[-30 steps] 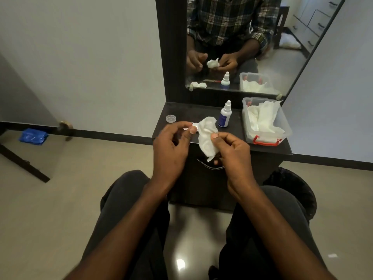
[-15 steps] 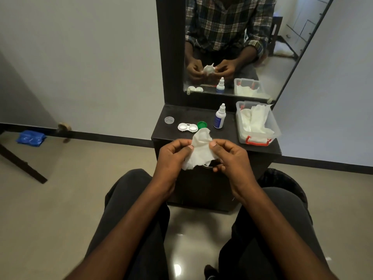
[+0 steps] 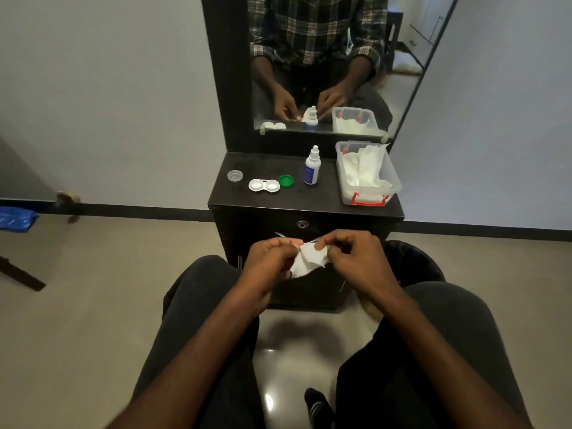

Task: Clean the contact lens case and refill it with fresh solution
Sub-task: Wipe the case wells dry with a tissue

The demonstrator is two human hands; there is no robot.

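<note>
A dark cabinet top (image 3: pixel 322 196) stands against a pale wall, with a tall mirror (image 3: pixel 325 66) rising from its back edge and a beige tiled floor (image 3: pixel 93 289) around it. On this top, well beyond the fingertips, lies the white contact lens case (image 3: pixel 264 185) with both wells uncovered. Just right of it is a green cap (image 3: pixel 286 181), and to its left, a little apart, a clear cap (image 3: pixel 235 175). The solution bottle (image 3: pixel 311 166) stands upright further right, and a clear plastic box (image 3: pixel 368 174) with red handle and white tissues inside sits at the right end.

In front of the cabinet, above the knees, both hands meet on a crumpled white tissue (image 3: pixel 308 261). The left hand (image 3: pixel 269 258) has its fingers curled around the tissue's left side; the right hand (image 3: pixel 356 258) pinches the upper right part — the tissue hangs between the fingers of both. The hands hide part of the cabinet door, and whether something small is inside the tissue cannot be told. A blue object (image 3: pixel 15 218) lies on the floor far left.
</note>
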